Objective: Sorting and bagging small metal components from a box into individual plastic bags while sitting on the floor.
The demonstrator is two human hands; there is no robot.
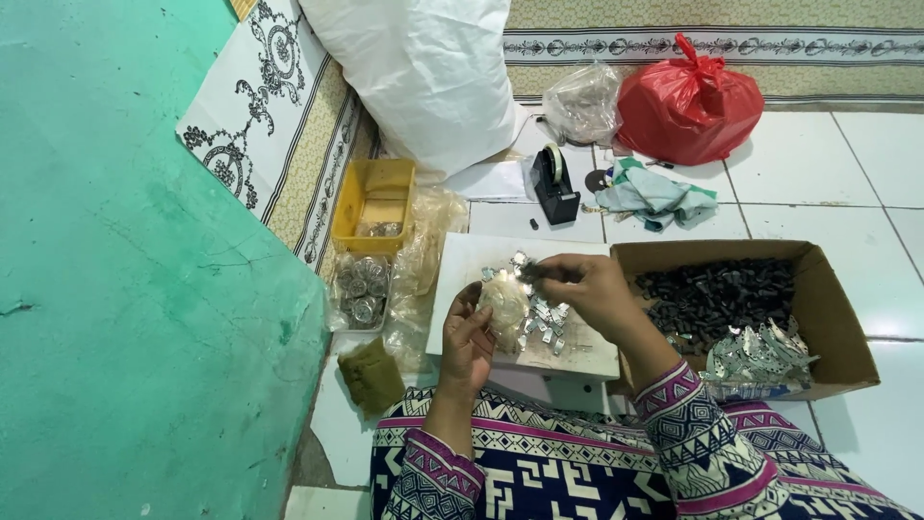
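**Small shiny pieces going into a little bag**

A person sits on the tiled floor (866, 164) at a low white board (577, 351). The left hand (469, 337) has its fingers curled around a small clear bag (502, 306), holding it up. The right hand (587, 289) has its fingers pinched shut on one dark little piece (532, 273), just above the bag.

I think the work is partway done. Many shiny metal pieces (544, 323) lie loose on the board beside the bag. The bag looks partly full.

The cardboard box (837, 318) on the right holds a heap of dark small parts (717, 294) and a pile of silver cut-outs (756, 351). The yellow tray (371, 197) on the left holds a few bits I cannot make out. Below it, a clear bag of round silver discs (361, 287) lies by the green wall (125, 289).
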